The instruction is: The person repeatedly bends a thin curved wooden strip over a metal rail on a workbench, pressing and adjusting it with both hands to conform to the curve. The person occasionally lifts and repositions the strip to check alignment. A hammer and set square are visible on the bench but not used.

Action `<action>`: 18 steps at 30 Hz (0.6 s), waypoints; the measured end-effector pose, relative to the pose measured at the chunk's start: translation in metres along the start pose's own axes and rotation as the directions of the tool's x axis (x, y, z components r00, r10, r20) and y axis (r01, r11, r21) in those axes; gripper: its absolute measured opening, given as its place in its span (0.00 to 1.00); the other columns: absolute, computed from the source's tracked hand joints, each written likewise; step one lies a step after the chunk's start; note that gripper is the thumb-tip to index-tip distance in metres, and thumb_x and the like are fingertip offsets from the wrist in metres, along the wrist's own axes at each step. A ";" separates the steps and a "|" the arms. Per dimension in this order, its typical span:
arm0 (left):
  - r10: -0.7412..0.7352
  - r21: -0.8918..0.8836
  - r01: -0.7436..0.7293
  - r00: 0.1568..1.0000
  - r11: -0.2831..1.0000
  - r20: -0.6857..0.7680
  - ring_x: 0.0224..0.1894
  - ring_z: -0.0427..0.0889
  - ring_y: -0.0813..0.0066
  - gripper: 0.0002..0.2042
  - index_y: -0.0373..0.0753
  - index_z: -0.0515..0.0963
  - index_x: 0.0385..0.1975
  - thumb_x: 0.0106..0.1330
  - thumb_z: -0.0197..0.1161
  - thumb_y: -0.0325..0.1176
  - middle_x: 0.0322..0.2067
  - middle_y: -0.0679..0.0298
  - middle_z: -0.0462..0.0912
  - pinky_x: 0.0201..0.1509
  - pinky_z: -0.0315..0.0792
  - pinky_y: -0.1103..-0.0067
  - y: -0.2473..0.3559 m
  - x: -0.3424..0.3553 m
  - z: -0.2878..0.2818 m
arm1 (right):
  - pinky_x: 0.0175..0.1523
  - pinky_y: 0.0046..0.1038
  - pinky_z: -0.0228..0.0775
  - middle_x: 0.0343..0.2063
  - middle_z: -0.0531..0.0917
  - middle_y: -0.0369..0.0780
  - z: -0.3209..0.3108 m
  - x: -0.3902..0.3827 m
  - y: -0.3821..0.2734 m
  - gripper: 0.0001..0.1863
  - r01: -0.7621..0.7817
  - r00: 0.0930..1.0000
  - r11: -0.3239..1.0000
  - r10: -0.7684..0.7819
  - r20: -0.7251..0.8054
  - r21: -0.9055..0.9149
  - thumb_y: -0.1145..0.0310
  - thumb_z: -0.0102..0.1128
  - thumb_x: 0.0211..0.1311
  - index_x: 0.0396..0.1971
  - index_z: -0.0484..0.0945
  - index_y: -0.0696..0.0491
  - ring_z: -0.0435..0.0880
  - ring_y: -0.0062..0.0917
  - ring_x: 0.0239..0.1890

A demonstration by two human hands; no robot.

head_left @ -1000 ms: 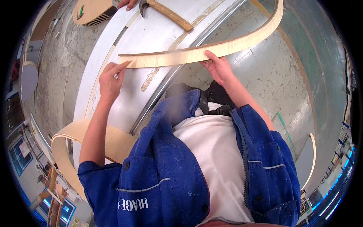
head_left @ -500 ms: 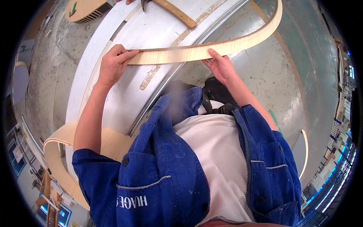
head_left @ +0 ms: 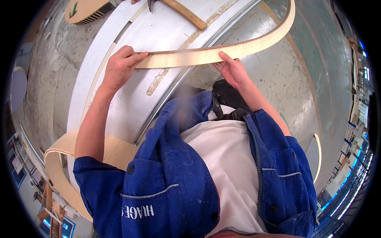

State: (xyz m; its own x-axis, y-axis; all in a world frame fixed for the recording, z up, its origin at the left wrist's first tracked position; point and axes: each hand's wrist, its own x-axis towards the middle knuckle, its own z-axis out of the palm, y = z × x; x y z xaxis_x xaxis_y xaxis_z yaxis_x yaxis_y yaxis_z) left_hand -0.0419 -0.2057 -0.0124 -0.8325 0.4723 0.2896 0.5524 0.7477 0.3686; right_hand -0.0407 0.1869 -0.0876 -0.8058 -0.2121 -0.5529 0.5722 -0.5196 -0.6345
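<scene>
The head view looks straight down a person's chest, over a blue jacket (head_left: 174, 186) worn open on a white shirt (head_left: 222, 158).

Both bare arms reach forward to a long, thin wood strip (head_left: 206, 55), pale and curved. It runs from the left hand across to the right hand and then sweeps up and away to the upper right, over the grey floor (head_left: 274, 79).

The left hand (head_left: 119, 67) is closed on the strip's near end: the fingers curl over the top edge and the thumb lies along it, pointing right. The right hand (head_left: 232, 69) holds the strip farther along, with the fingertips up against its lower edge and the thumb beside them; how far the fingers wrap behind cannot be told.

The strip lies across a big white curved form (head_left: 158, 35), which arcs from the lower left up toward the top middle, with a metal rail (head_left: 186, 79) along its right edge. The strip's left part is over the form, whether touching or just above it cannot be told.

At the top, a wooden handle (head_left: 184, 12) lies on the form, with another person's hand partly in view at the rim. A wooden panel (head_left: 85, 10) sits at the upper left. Another bent wood band (head_left: 59, 166) curves at the lower left, partly behind the left arm.
</scene>
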 end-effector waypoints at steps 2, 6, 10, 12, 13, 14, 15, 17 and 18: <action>0.018 0.005 -0.018 1.000 1.000 -0.003 0.30 0.77 0.70 0.12 0.45 0.89 0.42 0.61 0.68 0.23 0.26 0.66 0.74 0.33 0.74 0.73 0.000 0.000 0.001 | 0.69 0.40 0.70 0.59 0.80 0.41 -0.001 0.000 0.000 0.24 -0.014 1.000 1.000 0.014 -0.004 0.005 0.69 0.64 0.72 0.65 0.71 0.54 0.79 0.29 0.62; 0.011 -0.002 -0.011 1.000 1.000 0.023 0.31 0.78 0.68 0.12 0.44 0.89 0.42 0.60 0.68 0.23 0.26 0.64 0.75 0.34 0.74 0.72 0.001 0.002 -0.002 | 0.68 0.38 0.71 0.59 0.80 0.40 0.001 0.001 -0.003 0.24 -0.043 0.999 0.999 0.043 -0.004 -0.018 0.69 0.64 0.71 0.65 0.72 0.53 0.79 0.28 0.61; -0.091 -0.020 0.095 0.985 0.995 0.144 0.30 0.78 0.65 0.12 0.42 0.89 0.44 0.61 0.69 0.22 0.27 0.61 0.76 0.35 0.74 0.72 0.008 0.008 -0.010 | 0.67 0.38 0.72 0.58 0.80 0.40 0.003 -0.001 -0.002 0.24 -0.039 0.999 0.999 0.039 -0.016 0.001 0.70 0.64 0.71 0.65 0.73 0.51 0.80 0.28 0.59; -0.080 -0.106 0.103 0.975 0.989 0.206 0.31 0.79 0.65 0.12 0.41 0.89 0.43 0.61 0.69 0.22 0.27 0.61 0.76 0.36 0.74 0.73 0.011 0.003 -0.011 | 0.67 0.37 0.72 0.57 0.80 0.39 0.002 0.001 -0.005 0.23 -0.040 0.999 0.999 0.040 -0.012 -0.007 0.70 0.64 0.71 0.65 0.73 0.50 0.79 0.28 0.59; -0.070 -0.149 0.107 0.969 0.983 0.237 0.31 0.79 0.65 0.12 0.41 0.89 0.43 0.61 0.69 0.22 0.27 0.61 0.77 0.37 0.75 0.73 0.012 0.001 -0.011 | 0.67 0.38 0.72 0.57 0.80 0.39 0.001 0.001 -0.005 0.23 -0.035 0.999 0.999 0.035 0.002 -0.007 0.70 0.64 0.71 0.65 0.73 0.51 0.79 0.28 0.59; -0.092 -0.145 0.120 0.978 0.982 0.188 0.32 0.79 0.65 0.12 0.42 0.89 0.42 0.60 0.69 0.22 0.27 0.62 0.77 0.37 0.75 0.72 0.014 -0.001 -0.012 | 0.67 0.38 0.72 0.57 0.81 0.39 0.000 0.001 -0.006 0.23 -0.030 0.999 1.000 0.030 0.014 -0.008 0.69 0.64 0.71 0.64 0.73 0.51 0.79 0.28 0.59; -0.116 -0.141 0.136 0.983 0.981 0.146 0.32 0.80 0.66 0.12 0.42 0.89 0.41 0.59 0.69 0.23 0.28 0.62 0.77 0.37 0.75 0.72 0.017 -0.006 -0.014 | 0.67 0.38 0.72 0.57 0.81 0.39 0.001 0.000 -0.004 0.23 -0.031 0.999 1.000 0.031 0.027 -0.004 0.69 0.64 0.71 0.64 0.73 0.51 0.79 0.28 0.59; -0.129 -0.080 0.136 0.988 0.987 0.089 0.33 0.80 0.67 0.12 0.44 0.89 0.40 0.58 0.70 0.23 0.28 0.63 0.77 0.36 0.75 0.71 0.016 -0.007 -0.017 | 0.66 0.37 0.73 0.57 0.81 0.39 0.003 -0.001 -0.004 0.24 -0.021 0.999 1.000 0.022 0.033 -0.010 0.69 0.64 0.71 0.64 0.73 0.52 0.80 0.27 0.58; -0.123 -0.026 0.125 0.990 0.992 0.071 0.33 0.80 0.67 0.12 0.44 0.89 0.40 0.58 0.70 0.23 0.28 0.64 0.77 0.36 0.75 0.71 0.016 -0.007 -0.016 | 0.66 0.37 0.73 0.57 0.81 0.39 0.003 -0.002 -0.005 0.24 -0.019 0.999 1.000 0.019 0.034 -0.020 0.69 0.65 0.71 0.64 0.73 0.52 0.80 0.27 0.58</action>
State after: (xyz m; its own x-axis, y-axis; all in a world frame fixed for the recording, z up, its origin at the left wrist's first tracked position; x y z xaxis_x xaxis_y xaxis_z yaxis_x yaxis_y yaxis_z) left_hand -0.0270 -0.2047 0.0055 -0.8951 0.4084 0.1787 0.4446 0.7885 0.4249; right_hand -0.0424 0.1875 -0.0812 -0.7995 -0.2504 -0.5461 0.5900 -0.4986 -0.6351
